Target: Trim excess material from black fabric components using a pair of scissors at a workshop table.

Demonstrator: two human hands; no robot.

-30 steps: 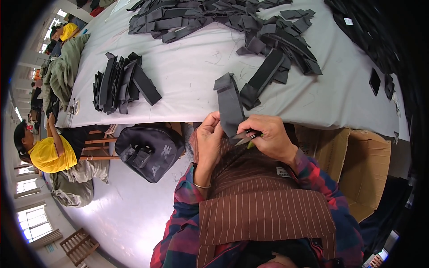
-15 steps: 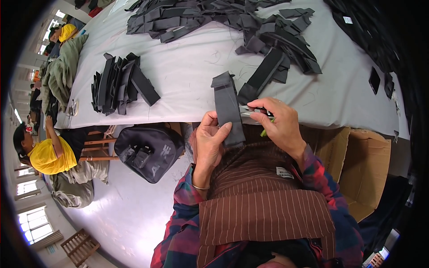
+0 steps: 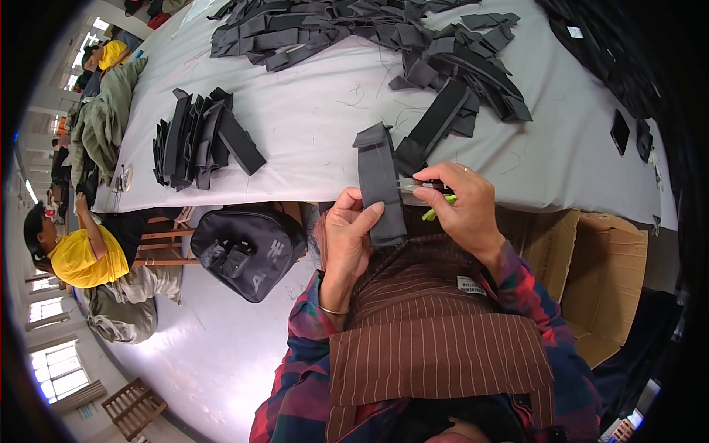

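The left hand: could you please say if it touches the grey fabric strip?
Touching: the head view shows the left hand holding the grey fabric strip, thumb laid over it.

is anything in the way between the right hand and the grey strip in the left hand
Only the snips that the right hand itself holds, blades at the grey strip's right edge; contact is unclear. Nothing else visible stands between; the left hand grips lower down.

Pale-covered table (image 3: 303, 133) — heaped dark fabric strips (image 3: 317, 31)
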